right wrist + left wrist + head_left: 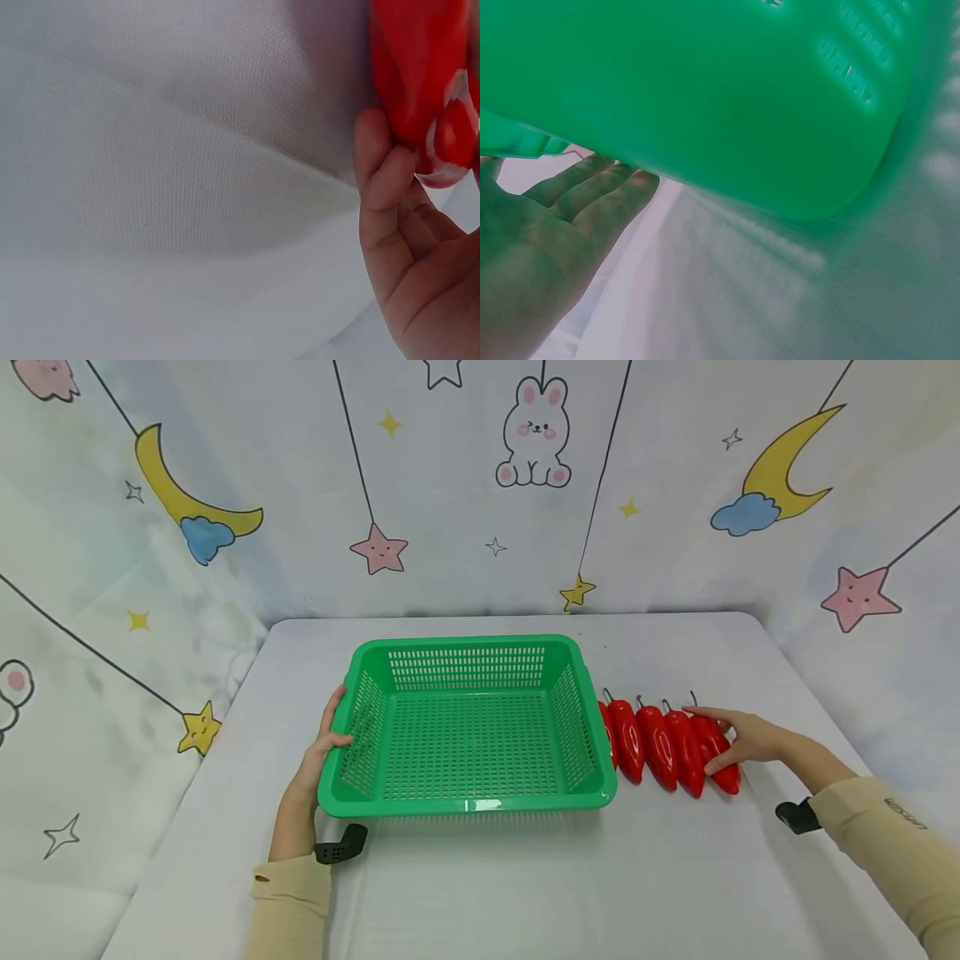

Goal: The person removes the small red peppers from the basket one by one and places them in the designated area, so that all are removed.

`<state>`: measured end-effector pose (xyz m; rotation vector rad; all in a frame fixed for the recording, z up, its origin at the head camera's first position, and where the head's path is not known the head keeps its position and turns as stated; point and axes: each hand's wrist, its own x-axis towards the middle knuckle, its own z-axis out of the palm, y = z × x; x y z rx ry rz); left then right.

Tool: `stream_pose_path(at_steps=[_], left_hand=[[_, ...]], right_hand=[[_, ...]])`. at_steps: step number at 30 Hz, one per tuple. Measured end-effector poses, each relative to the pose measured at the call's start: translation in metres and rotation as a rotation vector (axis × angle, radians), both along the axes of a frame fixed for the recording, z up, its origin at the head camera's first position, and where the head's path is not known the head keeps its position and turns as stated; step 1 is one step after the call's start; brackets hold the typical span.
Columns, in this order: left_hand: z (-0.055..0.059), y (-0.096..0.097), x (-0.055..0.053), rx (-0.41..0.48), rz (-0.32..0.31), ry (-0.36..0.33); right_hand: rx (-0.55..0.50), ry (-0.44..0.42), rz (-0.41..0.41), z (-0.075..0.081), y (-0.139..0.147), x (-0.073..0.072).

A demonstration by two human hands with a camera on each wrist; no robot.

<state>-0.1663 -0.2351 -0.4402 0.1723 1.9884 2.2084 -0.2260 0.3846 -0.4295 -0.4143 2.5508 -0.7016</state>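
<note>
An open-topped green plastic basket (468, 807) with slotted walls sits on the table, nothing inside it. My left hand (310, 768) grips its left side, thumb at the rim and fingers along the outer wall. In the left wrist view, those fingers (622, 196) meet the basket's underside edge (727, 135). Several glossy red chili peppers (657, 747) lie in a row right of the basket, the leftmost partly hidden by it. My right hand (753, 739) holds the rightmost red pepper (708, 735), fingers and thumb curled about it; the right wrist view shows its red body (420, 67).
A white-covered table (480, 893) carries everything. Behind and at both sides hangs a pale cloth (450, 468) printed with moons, stars and a rabbit. Black wrist devices (342, 845) sit at both cuffs.
</note>
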Motion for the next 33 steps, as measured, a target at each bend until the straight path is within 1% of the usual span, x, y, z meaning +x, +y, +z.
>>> stream_pose_path(at_steps=[4, 7, 11, 15, 18, 20, 24, 26, 27, 29, 30, 31, 33], left_hand=[[-0.001, 0.001, 0.000, 0.000, -0.001, 0.001], [-0.001, 0.001, -0.001, -0.002, -0.001, 0.000], [-0.001, 0.001, -0.002, -0.005, -0.003, -0.002], [-0.001, -0.001, -0.004, -0.004, -0.005, -0.009], [0.000, -0.003, -0.005, -0.024, -0.002, -0.023], [0.000, -0.004, -0.006, -0.067, 0.004, -0.032], [0.002, -0.008, -0.007, -0.192, 0.002, -0.041], [0.005, -0.013, -0.007, -0.260, -0.004, -0.039], [0.007, -0.016, -0.007, -0.289, -0.009, -0.035], [0.015, -0.023, -0.007, -0.354, -0.017, -0.014], [0.020, -0.026, -0.007, -0.399, -0.021, 0.007], [0.027, -0.031, -0.007, -0.453, -0.024, 0.029], [0.044, -0.038, -0.006, -0.597, -0.025, 0.092]], right_hand=[[-0.011, 0.044, 0.036, -0.001, 0.002, 0.001], [-0.019, 0.061, 0.045, -0.002, 0.002, 0.003], [-0.003, 0.045, 0.009, 0.002, -0.002, 0.004], [0.042, 0.070, -0.016, 0.007, -0.008, 0.005], [0.069, 0.076, -0.044, 0.011, -0.011, 0.006], [0.078, 0.064, -0.071, 0.013, -0.011, 0.007], [0.086, 0.041, -0.112, 0.018, -0.009, 0.008], [0.096, 0.045, -0.124, 0.023, -0.010, 0.010], [0.110, 0.063, -0.122, 0.025, -0.010, 0.010], [0.152, 0.110, -0.119, 0.033, -0.010, 0.010], [0.178, 0.142, -0.120, 0.038, -0.010, 0.010], [0.209, 0.179, -0.120, 0.044, -0.011, 0.010], [0.269, 0.257, -0.123, 0.057, -0.014, 0.009]])
